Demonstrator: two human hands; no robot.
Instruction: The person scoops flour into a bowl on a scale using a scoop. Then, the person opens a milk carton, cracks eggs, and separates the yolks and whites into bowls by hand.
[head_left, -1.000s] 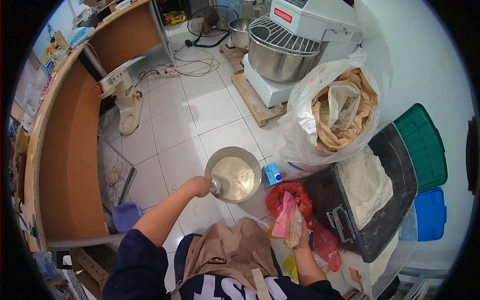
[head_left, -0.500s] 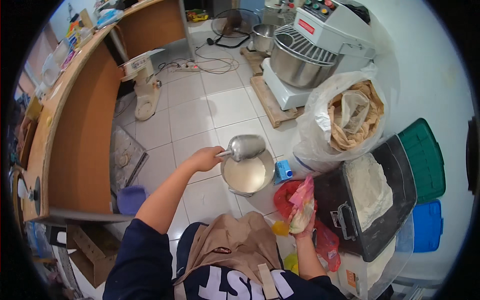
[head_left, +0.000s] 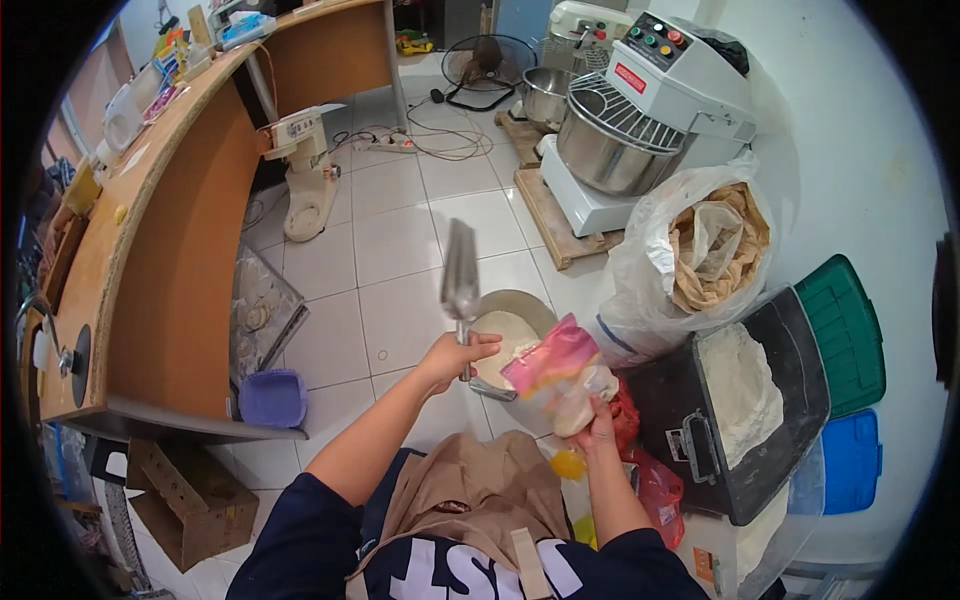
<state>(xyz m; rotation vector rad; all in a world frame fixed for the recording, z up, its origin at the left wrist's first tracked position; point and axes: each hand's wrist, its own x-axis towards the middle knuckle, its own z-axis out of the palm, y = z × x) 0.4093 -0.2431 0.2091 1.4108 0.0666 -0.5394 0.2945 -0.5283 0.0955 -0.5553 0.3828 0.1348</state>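
My left hand (head_left: 450, 362) is closed round the handle of a metal scoop (head_left: 461, 275), which points upward and away and is blurred by motion. Its fingertips reach over the near left side of a steel bowl (head_left: 535, 303) on the floor, which has pale flour-like powder (head_left: 503, 328) in it. My right hand (head_left: 594, 428) grips the lower end of a pink and yellow plastic bag (head_left: 556, 362), tilted over the bowl's right side. The bag covers part of the bowl, and what is in it cannot be made out clearly.
To the right stands a black bin (head_left: 660, 400) of flour, beside green (head_left: 845, 335) and blue lids (head_left: 852, 460). Beyond it are a lined sack (head_left: 640, 260) and a large mixer (head_left: 620, 150). A curved wooden counter (head_left: 180, 250) and a purple basin (head_left: 273, 398) are at left.
The scoop has swung from lying sideways over the bowl to pointing away, as my left hand came nearer and right. My right hand has brought the pink bag up and left to the bowl.
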